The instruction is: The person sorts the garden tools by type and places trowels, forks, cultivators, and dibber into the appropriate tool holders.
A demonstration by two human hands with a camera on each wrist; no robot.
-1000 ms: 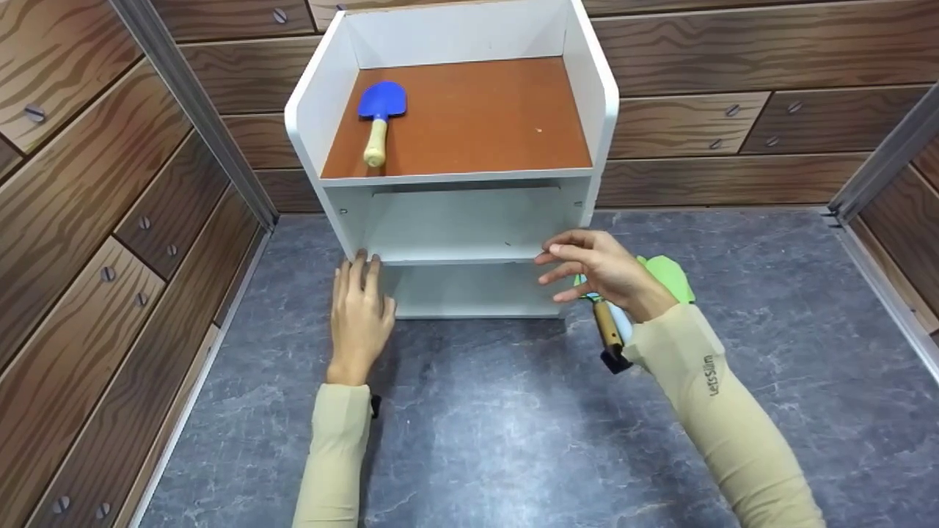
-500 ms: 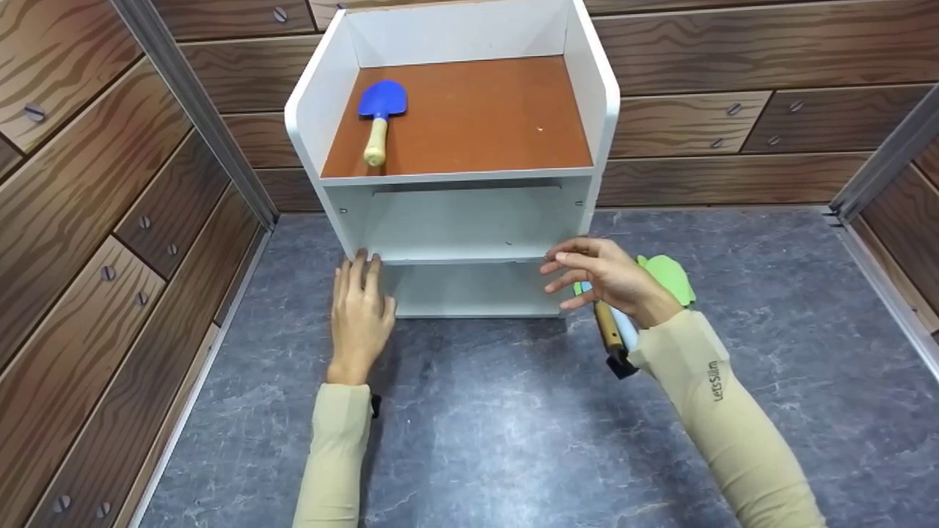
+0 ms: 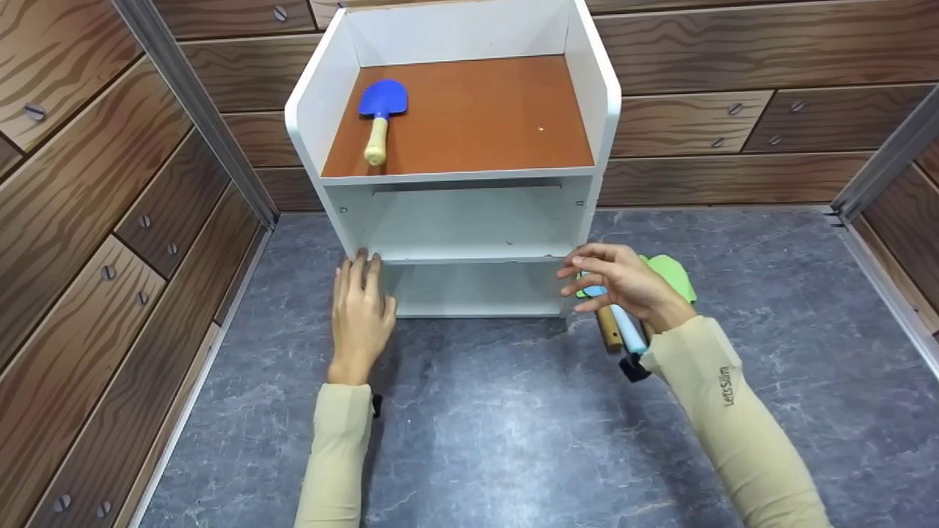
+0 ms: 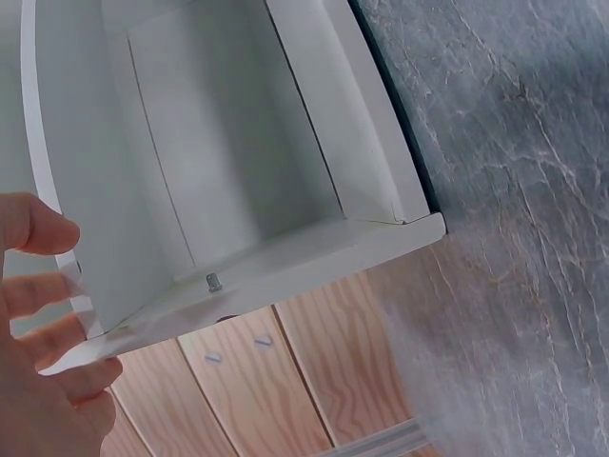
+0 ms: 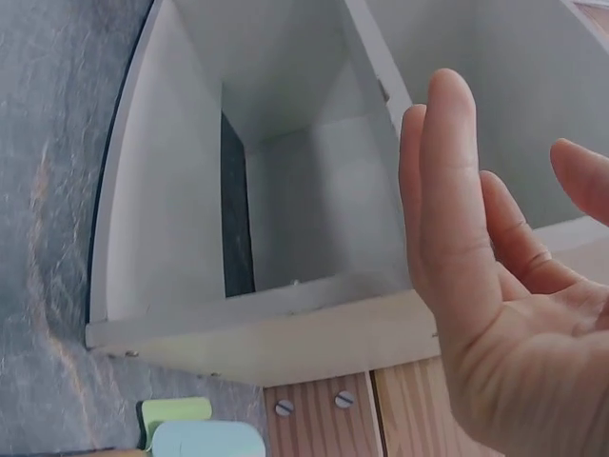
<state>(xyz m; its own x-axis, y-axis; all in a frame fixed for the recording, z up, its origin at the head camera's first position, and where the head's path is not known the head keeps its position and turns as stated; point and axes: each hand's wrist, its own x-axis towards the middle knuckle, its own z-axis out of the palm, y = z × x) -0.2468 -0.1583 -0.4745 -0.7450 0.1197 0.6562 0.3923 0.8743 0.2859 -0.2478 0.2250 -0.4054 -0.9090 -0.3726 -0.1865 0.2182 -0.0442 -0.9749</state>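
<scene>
While the left hand [image 3: 361,321] rests unclenched against the cabinet [image 3: 469,224] just ahead of it, and the right hand [image 3: 627,282] hangs near, relaxed and holding nothing, the cabinet looks stiff and fairly heavy, probably best held by both side panels [image 3: 596,95].

Light-blue tool [image 3: 629,330] partly hidden behind the right hand [image 3: 629,282], both sleeves [image 3: 737,414] cut off below
</scene>
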